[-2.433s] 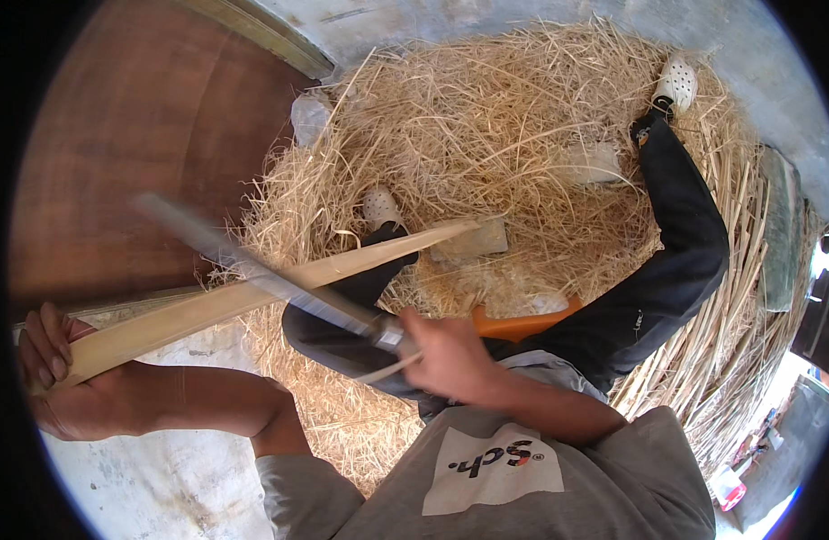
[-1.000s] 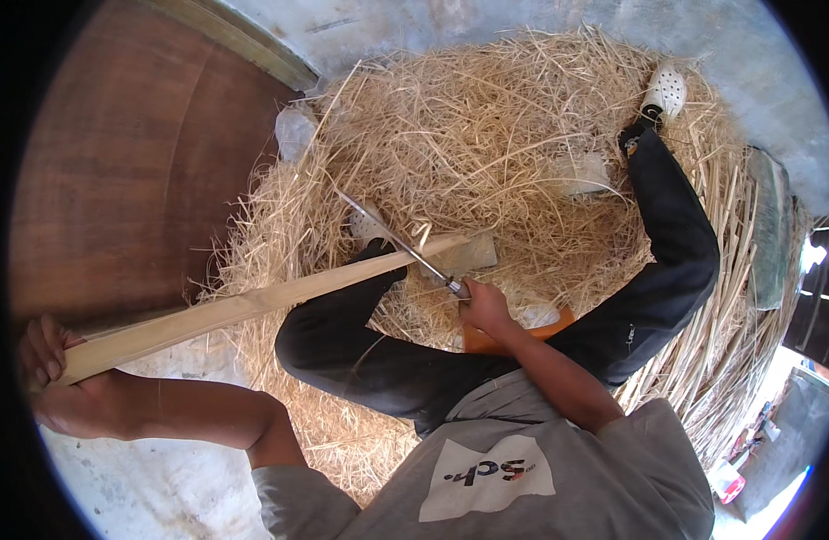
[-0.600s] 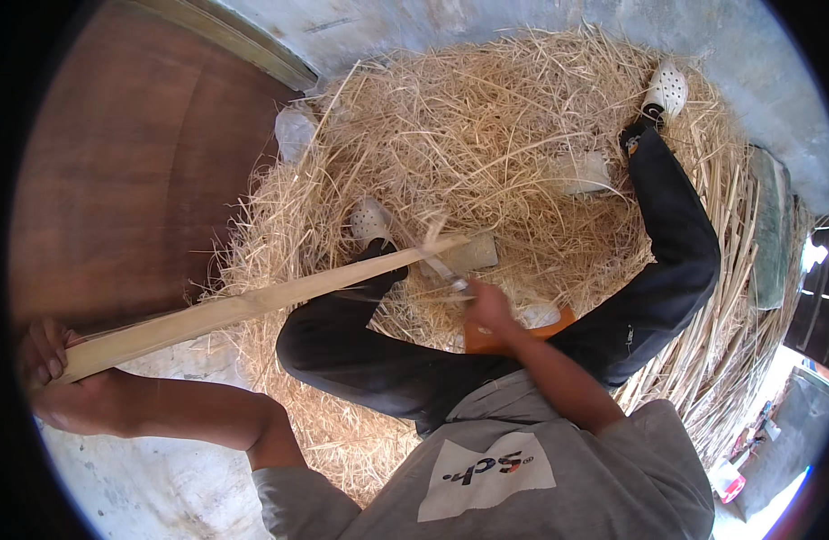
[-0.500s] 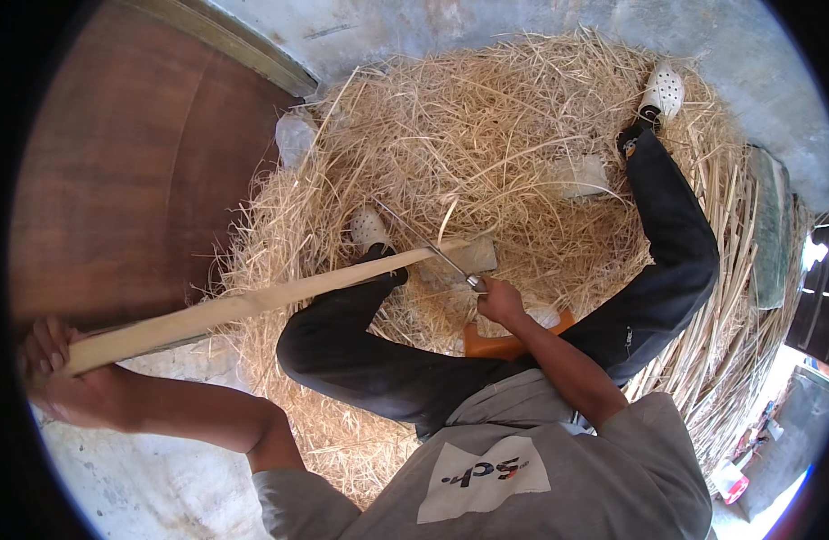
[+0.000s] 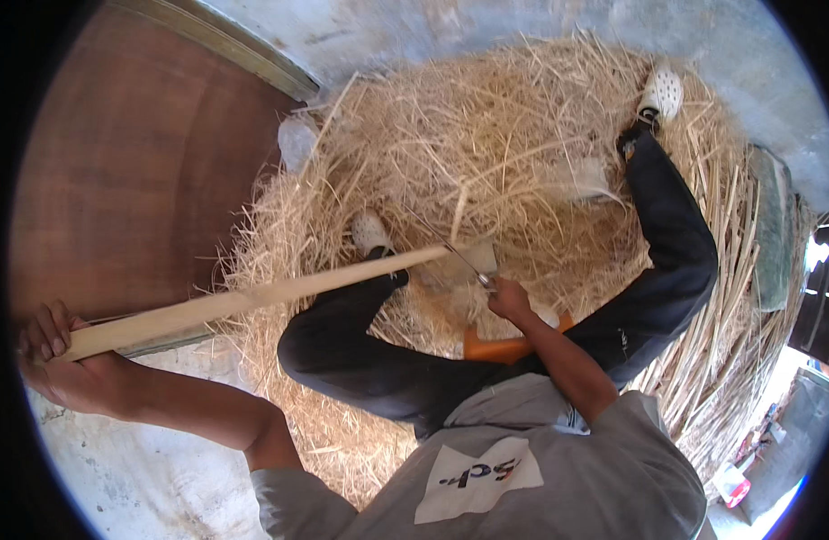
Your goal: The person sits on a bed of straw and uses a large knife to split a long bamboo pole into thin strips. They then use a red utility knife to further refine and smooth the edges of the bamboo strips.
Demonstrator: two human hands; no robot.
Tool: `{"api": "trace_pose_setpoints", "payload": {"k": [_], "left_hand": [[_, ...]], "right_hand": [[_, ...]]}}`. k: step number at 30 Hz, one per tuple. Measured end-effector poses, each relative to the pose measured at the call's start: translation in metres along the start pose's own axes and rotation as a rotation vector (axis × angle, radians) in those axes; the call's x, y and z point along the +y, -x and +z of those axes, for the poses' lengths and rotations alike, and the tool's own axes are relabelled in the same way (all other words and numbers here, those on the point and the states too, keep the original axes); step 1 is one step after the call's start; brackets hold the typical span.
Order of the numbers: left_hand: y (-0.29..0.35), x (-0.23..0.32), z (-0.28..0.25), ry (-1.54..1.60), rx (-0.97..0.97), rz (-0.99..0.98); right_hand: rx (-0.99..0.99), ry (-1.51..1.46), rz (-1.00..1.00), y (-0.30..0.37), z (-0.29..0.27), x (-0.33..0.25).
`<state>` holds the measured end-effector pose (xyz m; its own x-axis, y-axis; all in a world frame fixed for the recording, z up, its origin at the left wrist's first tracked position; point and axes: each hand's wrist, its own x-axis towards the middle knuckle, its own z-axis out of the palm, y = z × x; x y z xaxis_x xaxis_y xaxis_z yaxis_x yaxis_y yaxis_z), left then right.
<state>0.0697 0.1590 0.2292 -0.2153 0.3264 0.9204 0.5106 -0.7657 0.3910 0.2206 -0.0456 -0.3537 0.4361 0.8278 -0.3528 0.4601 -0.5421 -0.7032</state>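
My left hand (image 5: 59, 360) is closed around the near-left end of a long pale slat (image 5: 252, 299), bamboo or wood by its look. The slat slants across my bent left leg toward the middle. In my right hand (image 5: 509, 299) is the handle of a knife (image 5: 464, 258), its long thin blade pointing up and left. That blade crosses the slat's far end, where a pale shaving (image 5: 460, 207) sticks up. Underneath or just beside this end lies a stone-like block (image 5: 481, 256); whether they touch, I cannot tell.
Straw-like shavings (image 5: 486, 117) cover the ground between my white clogs (image 5: 664, 93). An orange object (image 5: 495, 347) lies by my lap. A brown door panel (image 5: 117, 171) stands at left, a pale wall (image 5: 558, 27) behind, and bundled strips (image 5: 716, 342) at right.
My right hand and the knife have shifted slightly right, toward the slat's far end. The shaving there stands in a different position. My left hand stays on the slat with its fingers slightly shifted.
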Motion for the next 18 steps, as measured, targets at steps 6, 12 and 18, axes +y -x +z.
{"api": "trace_pose_setpoints", "payload": {"k": [6, 12, 18], "left_hand": [[-0.055, -0.072, -0.049, 0.572, -0.139, -0.217], [-0.024, -0.028, -0.020, 0.421, -0.044, -0.115], [-0.033, -0.059, -0.039, 0.558, -0.085, -0.186]], "right_hand": [[-0.116, -0.185, -0.285, 0.036, -0.038, -0.107], [-0.102, -0.020, 0.117, -0.006, -0.004, 0.017], [-0.100, -0.077, -0.103, 0.031, -0.026, -0.069]]}}
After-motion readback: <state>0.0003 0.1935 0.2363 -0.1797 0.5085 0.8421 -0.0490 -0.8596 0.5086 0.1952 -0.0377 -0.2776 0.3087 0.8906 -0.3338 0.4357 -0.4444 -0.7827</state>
